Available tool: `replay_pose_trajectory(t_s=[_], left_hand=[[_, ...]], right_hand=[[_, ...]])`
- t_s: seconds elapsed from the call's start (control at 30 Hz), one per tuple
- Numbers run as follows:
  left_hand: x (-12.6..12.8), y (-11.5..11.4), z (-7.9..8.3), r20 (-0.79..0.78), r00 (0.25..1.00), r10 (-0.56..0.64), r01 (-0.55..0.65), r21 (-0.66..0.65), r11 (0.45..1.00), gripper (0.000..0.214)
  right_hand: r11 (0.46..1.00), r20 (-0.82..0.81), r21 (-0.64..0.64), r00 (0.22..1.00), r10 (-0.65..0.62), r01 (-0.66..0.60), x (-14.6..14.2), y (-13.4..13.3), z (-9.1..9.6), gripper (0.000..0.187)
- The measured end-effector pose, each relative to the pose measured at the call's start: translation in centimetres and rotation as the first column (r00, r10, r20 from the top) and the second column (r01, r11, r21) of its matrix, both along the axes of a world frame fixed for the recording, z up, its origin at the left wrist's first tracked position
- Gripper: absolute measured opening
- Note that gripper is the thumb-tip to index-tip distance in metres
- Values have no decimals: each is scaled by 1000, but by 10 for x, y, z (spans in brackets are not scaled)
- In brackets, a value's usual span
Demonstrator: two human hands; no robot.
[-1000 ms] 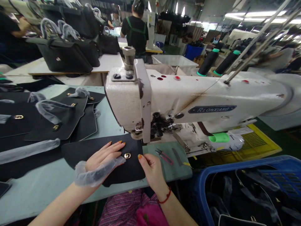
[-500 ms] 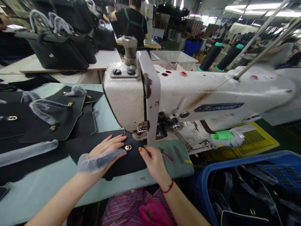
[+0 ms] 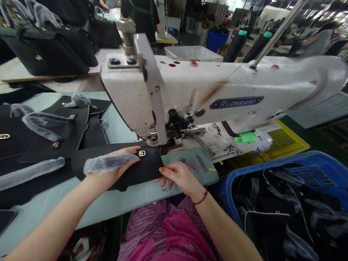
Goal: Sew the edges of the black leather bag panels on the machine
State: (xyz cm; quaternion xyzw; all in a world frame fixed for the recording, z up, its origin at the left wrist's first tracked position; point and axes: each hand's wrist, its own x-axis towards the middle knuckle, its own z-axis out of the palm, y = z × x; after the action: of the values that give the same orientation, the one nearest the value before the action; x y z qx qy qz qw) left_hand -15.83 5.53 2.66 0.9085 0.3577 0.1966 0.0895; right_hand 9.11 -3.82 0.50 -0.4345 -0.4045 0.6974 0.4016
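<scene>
A black bag panel (image 3: 148, 168) with a gold-coloured metal clasp lies under the sewing machine's (image 3: 185, 87) head, on the pale green table. My left hand (image 3: 116, 166) rests flat on the panel, fingers stretched towards the metal clasp (image 3: 141, 153). Across the back of that hand runs a handle wrapped in clear plastic (image 3: 108, 162), which hides part of it. At the panel's right edge, my right hand (image 3: 181, 177) has its thumb on top and pinches the edge; some fingertips show below the corner.
Pink-handled thread snips (image 3: 188, 164) lie right of the panel. More black panels (image 3: 62, 141) with wrapped handles cover the table's left side. A blue basket (image 3: 230, 185) of similar pieces stands at right. Finished black bags (image 3: 49, 50) sit behind, near a person (image 3: 140, 21).
The view has shifted, so the machine appears farther left and higher. My right hand has slid down the panel's edge towards its near corner. My left hand stays flat on the panel.
</scene>
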Motion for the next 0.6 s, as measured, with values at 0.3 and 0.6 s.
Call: replay_pose_trajectory(t_s=[0.3,0.6], left_hand=[[-2,4,10,-115,993,14,-28,-119,992,43],[-2,6,12,-131,991,-14,5,-66,998,44]], right_hand=[[991,-132,-128,991,14,-31,0,1,-3,45],[994,-160,-113,987,-11,-7,-4,-2,-11,44]])
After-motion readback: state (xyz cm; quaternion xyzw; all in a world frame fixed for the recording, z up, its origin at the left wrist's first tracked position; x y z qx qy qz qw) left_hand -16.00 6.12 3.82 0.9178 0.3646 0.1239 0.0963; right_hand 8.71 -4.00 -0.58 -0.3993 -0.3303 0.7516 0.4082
